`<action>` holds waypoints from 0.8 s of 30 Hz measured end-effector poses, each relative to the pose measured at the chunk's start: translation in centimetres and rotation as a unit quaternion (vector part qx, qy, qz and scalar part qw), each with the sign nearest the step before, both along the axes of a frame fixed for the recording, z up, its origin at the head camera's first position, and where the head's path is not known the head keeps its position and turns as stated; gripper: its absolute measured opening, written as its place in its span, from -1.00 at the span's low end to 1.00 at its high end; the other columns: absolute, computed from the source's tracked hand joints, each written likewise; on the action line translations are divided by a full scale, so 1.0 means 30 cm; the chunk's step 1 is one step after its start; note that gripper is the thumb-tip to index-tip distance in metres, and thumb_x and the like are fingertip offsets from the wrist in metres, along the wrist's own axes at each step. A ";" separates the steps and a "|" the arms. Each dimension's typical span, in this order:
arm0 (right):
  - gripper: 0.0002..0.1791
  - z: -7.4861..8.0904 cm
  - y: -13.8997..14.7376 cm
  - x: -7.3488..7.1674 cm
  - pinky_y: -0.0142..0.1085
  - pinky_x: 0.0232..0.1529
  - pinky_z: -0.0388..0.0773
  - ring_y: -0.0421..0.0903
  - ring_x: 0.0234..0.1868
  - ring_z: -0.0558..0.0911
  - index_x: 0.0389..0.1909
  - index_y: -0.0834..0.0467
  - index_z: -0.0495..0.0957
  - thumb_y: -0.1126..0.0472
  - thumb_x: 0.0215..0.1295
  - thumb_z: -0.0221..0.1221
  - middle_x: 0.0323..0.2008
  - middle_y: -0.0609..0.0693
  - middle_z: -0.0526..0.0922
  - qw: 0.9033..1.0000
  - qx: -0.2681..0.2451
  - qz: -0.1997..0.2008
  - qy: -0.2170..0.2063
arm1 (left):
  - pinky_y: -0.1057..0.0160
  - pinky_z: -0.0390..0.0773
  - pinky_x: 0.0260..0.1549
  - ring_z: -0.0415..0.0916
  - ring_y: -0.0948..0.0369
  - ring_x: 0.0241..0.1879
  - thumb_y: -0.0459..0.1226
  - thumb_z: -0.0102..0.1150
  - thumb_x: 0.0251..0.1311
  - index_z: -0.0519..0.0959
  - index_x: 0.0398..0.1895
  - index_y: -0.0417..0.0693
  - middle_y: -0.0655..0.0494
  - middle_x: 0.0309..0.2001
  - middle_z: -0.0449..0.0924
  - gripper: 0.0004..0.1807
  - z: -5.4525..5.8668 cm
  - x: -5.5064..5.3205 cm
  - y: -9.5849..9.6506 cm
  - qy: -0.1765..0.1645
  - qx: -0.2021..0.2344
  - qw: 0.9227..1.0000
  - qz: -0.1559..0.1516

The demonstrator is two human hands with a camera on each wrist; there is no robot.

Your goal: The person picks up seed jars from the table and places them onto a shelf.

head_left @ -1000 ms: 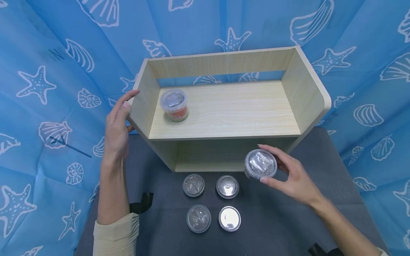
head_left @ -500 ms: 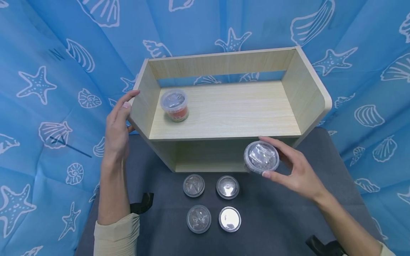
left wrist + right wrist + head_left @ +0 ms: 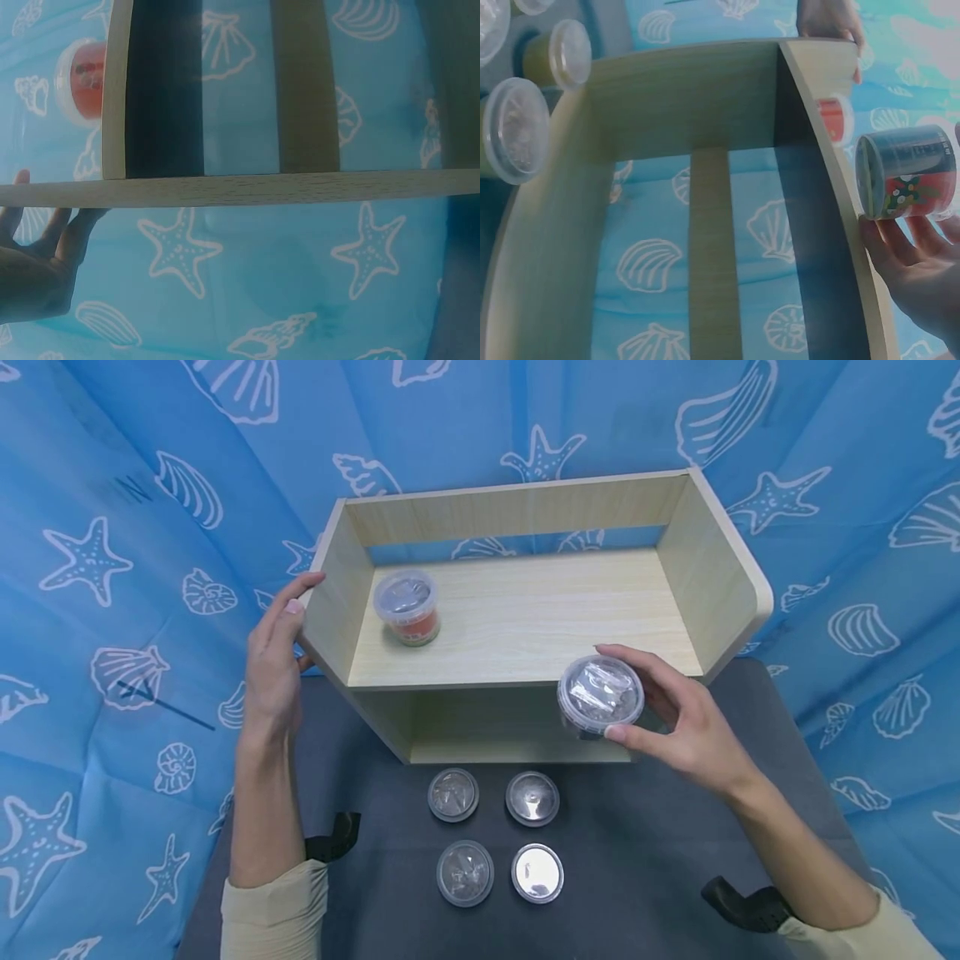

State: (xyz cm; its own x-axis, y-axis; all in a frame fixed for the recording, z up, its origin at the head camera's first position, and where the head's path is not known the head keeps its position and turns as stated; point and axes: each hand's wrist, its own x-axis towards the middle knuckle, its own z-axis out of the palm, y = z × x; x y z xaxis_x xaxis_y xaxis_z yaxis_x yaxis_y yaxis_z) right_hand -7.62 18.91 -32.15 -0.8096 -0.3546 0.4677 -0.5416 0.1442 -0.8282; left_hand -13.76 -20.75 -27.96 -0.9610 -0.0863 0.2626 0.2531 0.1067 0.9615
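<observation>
My right hand (image 3: pixel 686 739) grips a lidded plastic tub (image 3: pixel 600 693) by its sides, thumb in front and fingers behind. The tub is upright and overlaps the front edge of the upper board in the head view; a dark and red printed label (image 3: pixel 919 191) shows on it in the right wrist view. My left hand (image 3: pixel 276 647) holds the left side panel (image 3: pixel 333 602) of a pale two-level wooden shelf (image 3: pixel 540 618). On the upper board, near that panel, stands another tub (image 3: pixel 408 610) with red contents.
Several more lidded tubs stand on the dark tabletop (image 3: pixel 645 877) in front of the shelf, among them a back-left tub (image 3: pixel 453 794) and a front-right tub (image 3: pixel 537 873). A blue shell-print curtain (image 3: pixel 465 410) hangs behind and at both sides.
My right hand has lifted the tub from in front of the lower compartment up to the upper board's front edge, slightly leftward. The left hand keeps its hold on the side panel.
</observation>
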 end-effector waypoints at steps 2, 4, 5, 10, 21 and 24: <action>-0.11 0.012 -0.003 -0.007 -0.48 0.18 0.41 -0.11 0.18 0.50 0.40 0.26 0.32 0.65 -0.06 0.29 0.25 0.13 0.47 1.000 0.003 -0.001 -0.007 | -0.36 0.13 0.11 0.24 0.04 0.23 -0.04 -0.16 0.52 0.47 0.34 0.12 0.07 0.38 0.26 -0.56 0.000 -0.001 0.000 0.000 -0.002 1.000 0.000; -0.12 0.023 -0.006 -0.013 -0.48 0.20 0.39 -0.11 0.20 0.49 0.41 0.23 0.32 0.65 -0.03 0.29 0.26 0.11 0.46 1.000 0.013 -0.004 -0.016 | -0.37 0.13 0.11 0.24 0.04 0.24 -0.04 -0.16 0.52 0.47 0.34 0.12 0.07 0.38 0.26 -0.56 0.000 -0.001 0.001 0.000 -0.002 1.000 0.001; -0.12 0.030 -0.008 -0.017 -0.47 0.21 0.38 -0.12 0.21 0.49 0.41 0.21 0.33 0.64 -0.01 0.30 0.27 0.10 0.45 1.000 0.019 -0.007 -0.022 | -0.37 0.13 0.11 0.24 0.04 0.24 -0.04 -0.17 0.52 0.47 0.34 0.12 0.07 0.38 0.26 -0.56 -0.001 -0.002 0.001 0.000 -0.002 1.000 0.001; -0.13 0.063 -0.021 -0.035 -0.47 0.24 0.36 -0.12 0.22 0.48 0.43 0.15 0.31 0.61 0.06 0.30 0.27 0.06 0.43 0.998 0.034 -0.022 -0.046 | -0.37 0.13 0.11 0.24 0.04 0.24 -0.04 -0.18 0.53 0.47 0.34 0.12 0.08 0.39 0.26 -0.56 -0.001 -0.003 0.003 0.000 -0.005 1.000 0.002; -0.20 0.102 -0.047 -0.109 -0.45 0.19 0.42 0.11 0.30 0.46 0.45 0.11 0.31 0.44 0.18 0.34 0.35 0.12 0.36 0.995 0.039 -0.042 -0.084 | -0.38 0.10 0.14 0.22 0.06 0.26 -0.04 -0.18 0.53 0.46 0.35 0.11 0.08 0.38 0.26 -0.55 0.000 0.000 0.005 -0.001 -0.003 1.000 0.002; -0.21 0.105 -0.056 -0.139 -0.45 0.17 0.43 0.14 0.31 0.45 0.45 0.12 0.31 0.40 0.19 0.35 0.36 0.14 0.36 0.995 0.037 -0.039 -0.089 | -0.38 0.10 0.14 0.22 0.05 0.25 -0.04 -0.18 0.53 0.45 0.36 0.12 0.07 0.37 0.27 -0.55 0.001 -0.002 0.004 -0.003 -0.001 1.000 0.003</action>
